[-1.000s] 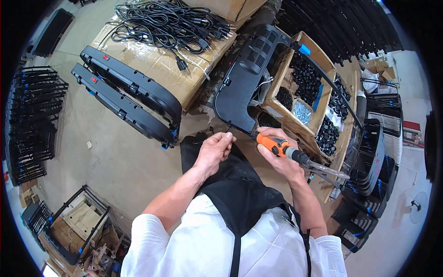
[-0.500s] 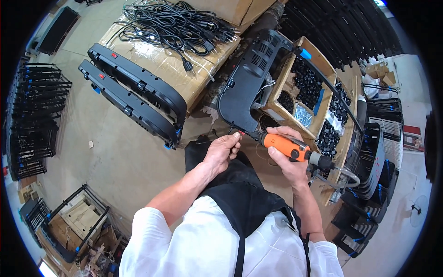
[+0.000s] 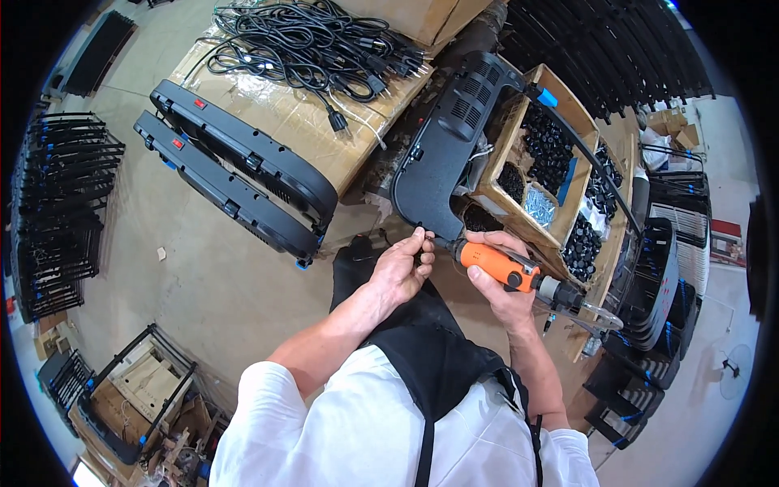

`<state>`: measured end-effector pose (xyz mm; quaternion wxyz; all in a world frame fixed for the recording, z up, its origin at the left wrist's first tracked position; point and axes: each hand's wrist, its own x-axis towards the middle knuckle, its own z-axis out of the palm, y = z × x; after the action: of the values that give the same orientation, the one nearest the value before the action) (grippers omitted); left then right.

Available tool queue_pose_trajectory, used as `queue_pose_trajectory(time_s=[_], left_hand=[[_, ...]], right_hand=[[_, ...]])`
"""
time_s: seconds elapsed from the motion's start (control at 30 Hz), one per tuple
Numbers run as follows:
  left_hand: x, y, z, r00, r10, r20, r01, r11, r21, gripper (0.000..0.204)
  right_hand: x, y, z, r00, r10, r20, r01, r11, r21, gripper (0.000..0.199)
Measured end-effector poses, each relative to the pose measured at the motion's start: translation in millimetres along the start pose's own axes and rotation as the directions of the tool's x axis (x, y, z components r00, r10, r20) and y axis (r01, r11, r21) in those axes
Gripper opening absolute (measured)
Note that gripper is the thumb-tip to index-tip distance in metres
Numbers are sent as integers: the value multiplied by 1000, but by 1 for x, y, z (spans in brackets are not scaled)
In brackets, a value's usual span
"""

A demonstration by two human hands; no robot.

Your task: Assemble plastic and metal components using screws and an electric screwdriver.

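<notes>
My right hand point(image 3: 497, 286) grips an orange power screwdriver point(image 3: 497, 265) with a hose at its rear end. Its tip points at the near edge of a long black plastic housing point(image 3: 445, 146) that leans over the bench. My left hand point(image 3: 400, 269) pinches with thumb and fingers at that same near edge, right beside the tool's tip; any small part between the fingers is too small to tell.
A wooden tray point(image 3: 560, 166) with compartments of black parts and screws sits right of the housing. Two finished black housings point(image 3: 235, 174) lie on cardboard to the left, with a heap of black power cords point(image 3: 312, 45) behind. Black racks point(image 3: 57, 203) stand at far left.
Both hands have shifted slightly toward the housing's near edge. The screwdriver tip has come closer to my left fingers.
</notes>
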<state>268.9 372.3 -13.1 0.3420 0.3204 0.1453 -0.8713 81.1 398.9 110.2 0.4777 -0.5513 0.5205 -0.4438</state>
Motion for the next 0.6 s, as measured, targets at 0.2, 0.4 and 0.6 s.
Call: queue_pose_trajectory(time_s=[0.2,0.4,0.6], left_hand=[[-1,3,-1,995,-95,0,95,993,-64,26],[-3,8,6,1000,-2,-3,2,1000,16,32],[-15,9,-14,1000,-17,-23,23,959,283,30]], right_hand=[[2,-3,4,999,43,22,-42,999,-34,52],[14,-6,23,997,67,-25,-70,990,-122,47],[31,-8,36,993,112,35,-97,948,-302,45]])
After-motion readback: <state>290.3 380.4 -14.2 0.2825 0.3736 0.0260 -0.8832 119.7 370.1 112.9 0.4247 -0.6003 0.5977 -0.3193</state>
